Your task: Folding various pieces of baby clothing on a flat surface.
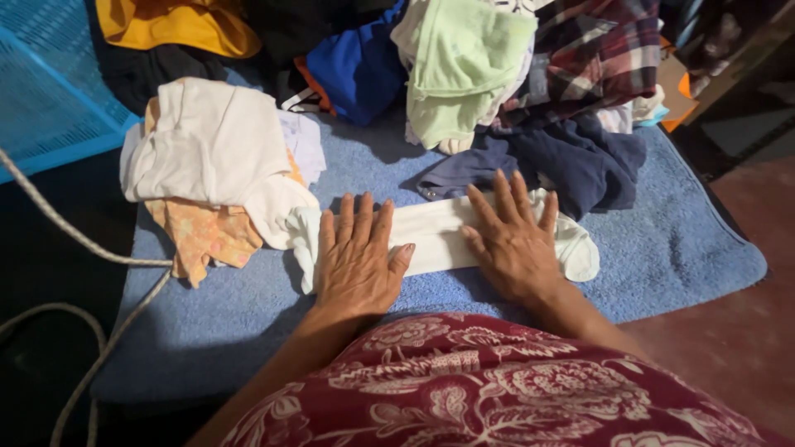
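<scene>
— What are the hands doing?
— The left hand [356, 261] and right hand [513, 240] lie flat, fingers spread, gripping nothing, pressing the folded white cloth [435, 234].
— Where's the cloth?
— Mid-frame on the blue towel [662, 248], stretched beneath both palms, below the clothes pile [497, 83]

A blue terry-cloth towel [662, 248] spread on the dark floor [50, 273] carries a folded white cloth strip [435, 232] under the fingers [364, 215], with heaped clothes [464, 74] beyond the fingertips and a white-and-orange bundle [207, 165] to their left.
</scene>
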